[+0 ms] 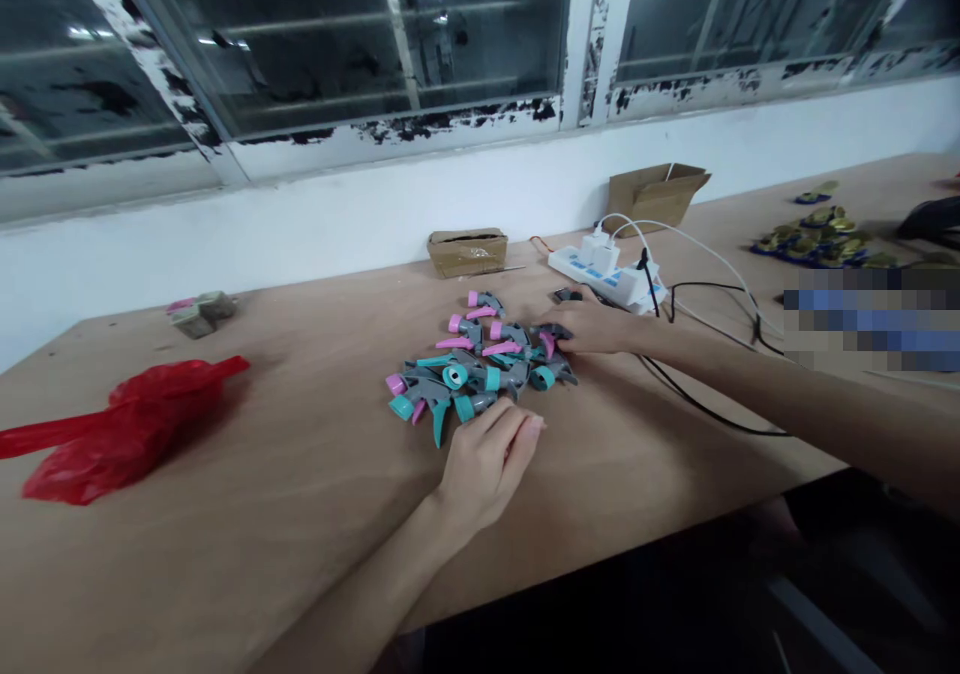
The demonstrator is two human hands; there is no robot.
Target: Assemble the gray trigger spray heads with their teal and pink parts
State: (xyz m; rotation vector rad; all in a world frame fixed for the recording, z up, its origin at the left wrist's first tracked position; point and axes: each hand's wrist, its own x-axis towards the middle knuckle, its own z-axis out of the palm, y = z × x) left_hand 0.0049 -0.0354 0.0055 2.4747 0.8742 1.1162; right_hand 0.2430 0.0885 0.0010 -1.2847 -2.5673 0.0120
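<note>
Left hand (487, 459), loosely curled and empty, touches the sprayer-head pile (480, 366) from the desk's (300, 474) front edge; right hand (592, 326) rests on the pile's right side, grip unclear.

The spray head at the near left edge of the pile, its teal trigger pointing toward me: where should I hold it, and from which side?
This spray head lies at the edge of the pile, its teal trigger jutting out over bare table. So probably pinch the grey body just above the trigger, coming from the near left; the left hand is closest.
</note>
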